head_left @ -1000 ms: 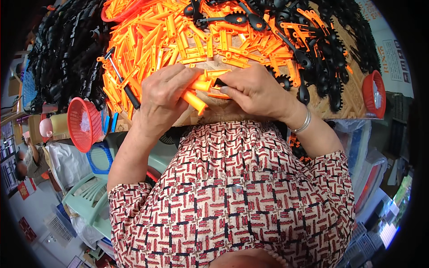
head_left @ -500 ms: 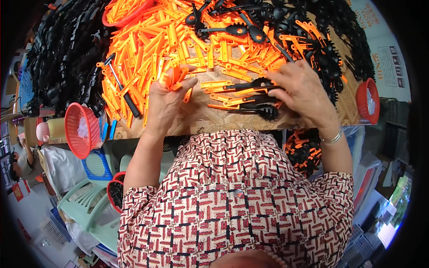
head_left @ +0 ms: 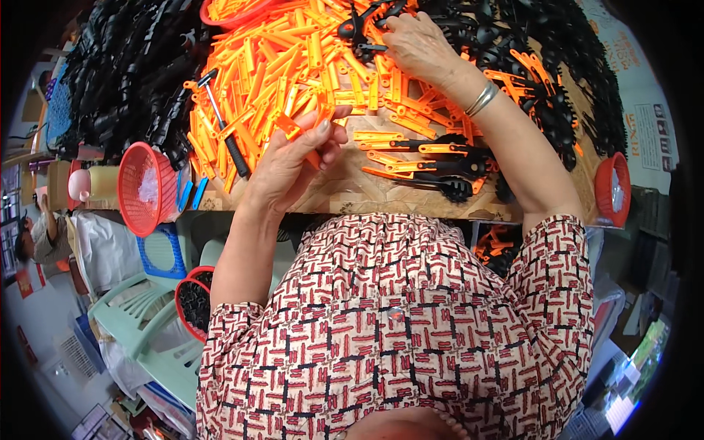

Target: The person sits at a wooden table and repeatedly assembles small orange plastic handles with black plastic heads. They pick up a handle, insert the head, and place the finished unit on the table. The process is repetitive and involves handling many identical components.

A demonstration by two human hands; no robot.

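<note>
My left hand (head_left: 297, 158) is closed around a few orange plastic handle pieces (head_left: 287, 125) above the near edge of the table. Stretched to the far side, my right hand (head_left: 425, 48) has its fingers curled at a cluster of black kitchen utensils (head_left: 353, 28); its fingertips are partly hidden among them. Between my arms lies a short row of black utensils with orange handles, one of them a pasta server (head_left: 456, 188). A big heap of orange handle pieces (head_left: 253, 88) spreads beyond my left hand. A small hammer (head_left: 224, 125) with a black grip rests on it.
Black parts (head_left: 121, 81) are piled at the far left, black utensils (head_left: 546, 117) at the right. Red baskets stand at the left (head_left: 130, 192) and right (head_left: 606, 192) table edges. Two blue strips (head_left: 192, 193) lie by the left basket. A pale green chair (head_left: 139, 312) stands below.
My right hand has left the row of utensils and reached forward and left to the far black utensils. My left hand has stayed near its place, still holding orange pieces. The view has shifted slightly.
</note>
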